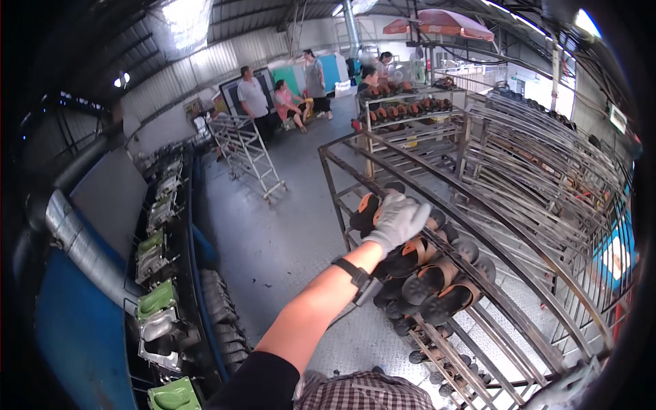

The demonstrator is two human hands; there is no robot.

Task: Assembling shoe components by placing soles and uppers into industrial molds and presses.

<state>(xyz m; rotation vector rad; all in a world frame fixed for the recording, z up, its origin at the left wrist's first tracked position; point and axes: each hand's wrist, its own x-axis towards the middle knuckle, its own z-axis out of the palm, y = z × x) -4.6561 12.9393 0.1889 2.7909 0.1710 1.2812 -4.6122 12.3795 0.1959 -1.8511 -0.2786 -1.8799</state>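
Note:
My left hand (400, 220), in a pale grey work glove, rests on the upper rail (447, 251) of a metal shoe rack, its fingers bent over the bar. A dark band with a small box is strapped round that wrist. Beside and below the hand, black and tan shoes (456, 298) sit in a crowded row on the rack, soles and toes facing various ways. More shoes (447, 369) are on a lower level. At the lower right rim, a pale blurred shape by the rack's near end looks like my gloved right hand (564, 394); its fingers are not clear.
Along the left runs a machine line with green and metal moulds (158, 299). A wheeled metal frame (247, 152) stands on the grey floor ahead. Several people (254, 96) are farther back. Behind and right are more racks (540, 160), some holding shoes.

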